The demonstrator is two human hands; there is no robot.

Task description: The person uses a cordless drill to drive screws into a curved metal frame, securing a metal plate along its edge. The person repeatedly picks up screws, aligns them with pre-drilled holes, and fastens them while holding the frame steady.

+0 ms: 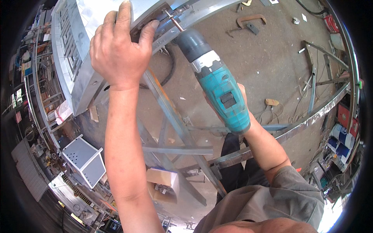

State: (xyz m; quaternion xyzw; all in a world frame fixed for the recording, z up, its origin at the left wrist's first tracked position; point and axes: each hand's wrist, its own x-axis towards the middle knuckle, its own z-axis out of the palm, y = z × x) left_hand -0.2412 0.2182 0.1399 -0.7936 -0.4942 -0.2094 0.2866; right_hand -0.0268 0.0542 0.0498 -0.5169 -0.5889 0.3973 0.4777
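A teal and black cordless drill [224, 93] is in my right hand [243, 97], which is wrapped round its grip and mostly hidden under the body. From the black chuck [192, 40] a slim bit [175, 22] points up and left, its tip at a brown metal plate [165, 8] on the edge of a metal frame. My left hand [122, 54] rests beside that plate, fingers stretched over the pale metal panel [93, 15] and thumb apart from them near the plate. Whether the bit tip touches the metal is too small to tell.
Steel bars [167, 105] cross below the panel. An opened cardboard box [163, 180] stands under my left forearm. A rusty clamp [250, 19] lies on the floor at the far right. On the left is a grey, white-framed box [85, 161]. A long metal rail [303, 126] runs at the right.
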